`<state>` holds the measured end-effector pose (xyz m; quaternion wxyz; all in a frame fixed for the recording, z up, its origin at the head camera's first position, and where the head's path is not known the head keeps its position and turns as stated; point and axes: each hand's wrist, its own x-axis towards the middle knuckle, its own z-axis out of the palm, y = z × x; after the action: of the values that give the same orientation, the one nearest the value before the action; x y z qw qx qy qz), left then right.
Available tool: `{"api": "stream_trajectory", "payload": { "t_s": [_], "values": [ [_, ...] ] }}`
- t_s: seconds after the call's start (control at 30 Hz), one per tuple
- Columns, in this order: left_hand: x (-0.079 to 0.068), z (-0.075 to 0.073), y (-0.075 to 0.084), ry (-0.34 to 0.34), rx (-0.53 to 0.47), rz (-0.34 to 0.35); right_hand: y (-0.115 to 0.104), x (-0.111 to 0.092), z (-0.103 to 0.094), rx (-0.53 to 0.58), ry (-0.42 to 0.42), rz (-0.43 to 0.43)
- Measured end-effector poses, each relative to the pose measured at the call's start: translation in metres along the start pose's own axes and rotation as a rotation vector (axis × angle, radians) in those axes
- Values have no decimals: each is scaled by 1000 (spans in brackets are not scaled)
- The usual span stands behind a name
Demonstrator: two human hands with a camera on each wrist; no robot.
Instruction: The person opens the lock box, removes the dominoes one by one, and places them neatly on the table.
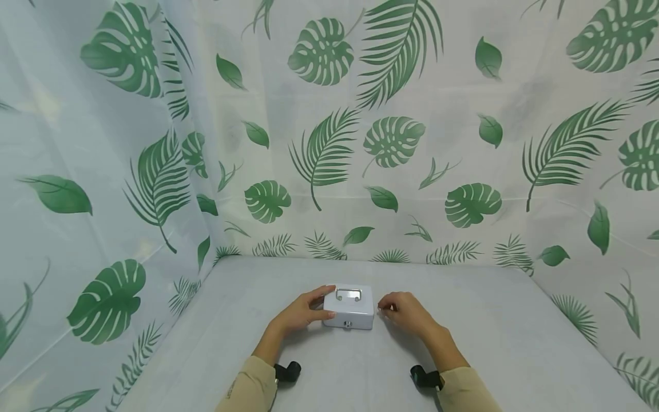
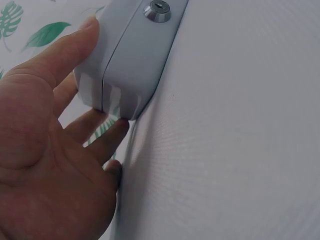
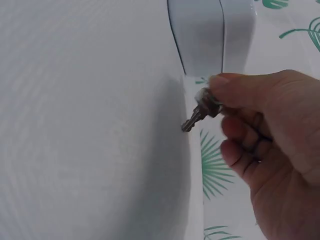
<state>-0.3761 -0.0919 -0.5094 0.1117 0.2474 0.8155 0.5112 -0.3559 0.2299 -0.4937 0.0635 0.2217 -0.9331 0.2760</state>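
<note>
A white cash box (image 1: 348, 313) with a folding metal handle (image 1: 349, 294) on its lid stands on the table. Its round silver keyhole lock (image 2: 157, 10) faces the person. My left hand (image 1: 308, 310) holds the left end of the box, with the thumb at the front edge of the lid and the fingers at the side and back. To the right of the box, my right hand (image 1: 404, 312) pinches a small metal key (image 3: 201, 111) between thumb and forefinger. The key's blade points away from the fingertips, and the key is apart from the lock.
A pale cloth covers the table (image 1: 247, 292). Leaf-printed curtains (image 1: 329, 143) hang behind it and along both sides. A black wrist camera (image 1: 288, 372) sits at the left wrist, and another black camera (image 1: 426, 377) at the right.
</note>
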Motion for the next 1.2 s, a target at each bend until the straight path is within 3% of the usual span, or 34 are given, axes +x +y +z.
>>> {"api": "stream_trajectory", "payload": {
  "t_s": [0.2,0.4,0.7,1.2],
  "values": [
    [0,0,-1,-2,3,-8,-8,2,-4,27,112,-20],
    [0,0,0,-6,-3,-1,-11,2,-8,51,168,-56],
    [-1,-1,0,-7,-16,-3,-28,4,-13,128,198,-119],
    [-1,-1,1,-11,12,-6,-54,5,-19,153,173,-199]
  ]
}}
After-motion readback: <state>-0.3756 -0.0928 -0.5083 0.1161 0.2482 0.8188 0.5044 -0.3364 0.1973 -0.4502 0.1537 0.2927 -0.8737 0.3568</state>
